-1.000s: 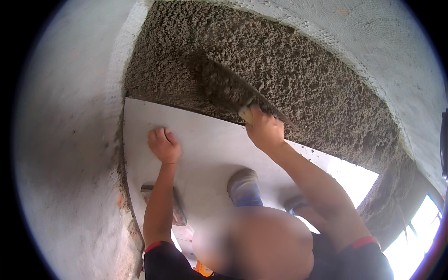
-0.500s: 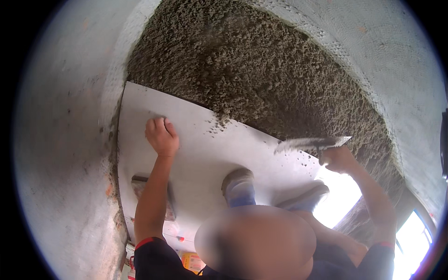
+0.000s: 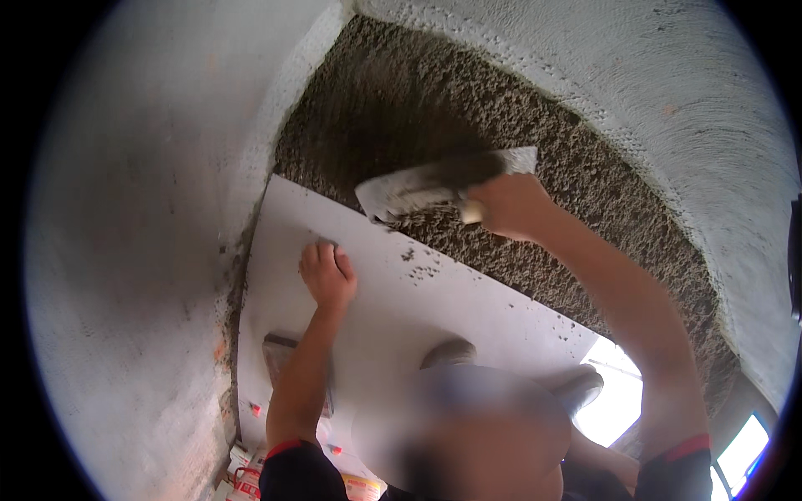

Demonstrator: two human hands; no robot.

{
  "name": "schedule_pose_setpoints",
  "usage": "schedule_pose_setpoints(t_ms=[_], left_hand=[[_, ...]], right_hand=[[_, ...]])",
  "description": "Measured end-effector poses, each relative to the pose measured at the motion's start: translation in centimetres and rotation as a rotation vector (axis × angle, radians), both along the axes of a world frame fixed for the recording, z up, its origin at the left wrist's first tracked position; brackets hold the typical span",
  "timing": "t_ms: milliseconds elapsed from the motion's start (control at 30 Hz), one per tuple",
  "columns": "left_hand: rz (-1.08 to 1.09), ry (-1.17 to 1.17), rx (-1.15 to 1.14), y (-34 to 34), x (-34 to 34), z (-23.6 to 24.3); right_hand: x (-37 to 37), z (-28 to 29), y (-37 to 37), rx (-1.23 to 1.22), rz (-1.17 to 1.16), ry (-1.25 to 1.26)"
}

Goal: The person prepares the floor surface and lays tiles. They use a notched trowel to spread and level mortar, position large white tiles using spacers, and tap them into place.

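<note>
My right hand (image 3: pixel 511 207) grips a steel trowel (image 3: pixel 409 190) by its pale handle. The long blade lies over rough grey-brown mortar (image 3: pixel 535 108), its left end close to the edge of a large pale tile (image 3: pixel 380 296). My left hand (image 3: pixel 327 271) is closed in a fist over that tile, left of the scattered mortar crumbs (image 3: pixel 422 269). Something small and dark shows at its fingers, too little to name. Under my left forearm lies a flat block-like tool (image 3: pixel 280 357), partly hidden.
Grey plastered walls (image 3: pixel 150 209) rise at left, with another curving wall (image 3: pixel 668 92) at right. Two shoes (image 3: pixel 449 351) stand on the tile. Small red pieces (image 3: pixel 256 410) and coloured bags (image 3: pixel 363 488) are at lower left. Bright light falls right of the tile.
My right hand has swept the trowel left and farther away, from the tile's right edge across the mortar. The left fist stays on the tile as the whole view shifts slightly.
</note>
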State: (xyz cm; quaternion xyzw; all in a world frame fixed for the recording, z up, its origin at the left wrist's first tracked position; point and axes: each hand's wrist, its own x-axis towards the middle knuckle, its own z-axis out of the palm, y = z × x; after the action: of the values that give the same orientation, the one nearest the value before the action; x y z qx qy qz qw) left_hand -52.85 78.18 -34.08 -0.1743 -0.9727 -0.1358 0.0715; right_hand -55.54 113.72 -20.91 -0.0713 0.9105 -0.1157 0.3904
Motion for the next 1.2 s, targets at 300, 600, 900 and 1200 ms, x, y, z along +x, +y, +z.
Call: schedule_pose_setpoints(t_ms=[300, 600, 900, 1200], left_hand=[[0.006, -0.024, 0.036, 0.3, -0.2, 1.0], [-0.003, -0.027, 0.049, 0.5, 0.1, 1.2], [-0.018, 0.0, 0.002, 0.3, 0.1, 0.9], [-0.033, 0.017, 0.012, 0.3, 0.3, 0.8]], right_hand=[[-3.0, 0.3, 2.4, -0.075, -0.523, 0.39], [-0.8, -3.0, -9.6, -0.77, -0.8, 0.135], [0.7, -3.9, -3.3, -0.54, -1.49, 0.448], [15.9, -3.9, 8.2, -0.331, -1.934, 0.545]])
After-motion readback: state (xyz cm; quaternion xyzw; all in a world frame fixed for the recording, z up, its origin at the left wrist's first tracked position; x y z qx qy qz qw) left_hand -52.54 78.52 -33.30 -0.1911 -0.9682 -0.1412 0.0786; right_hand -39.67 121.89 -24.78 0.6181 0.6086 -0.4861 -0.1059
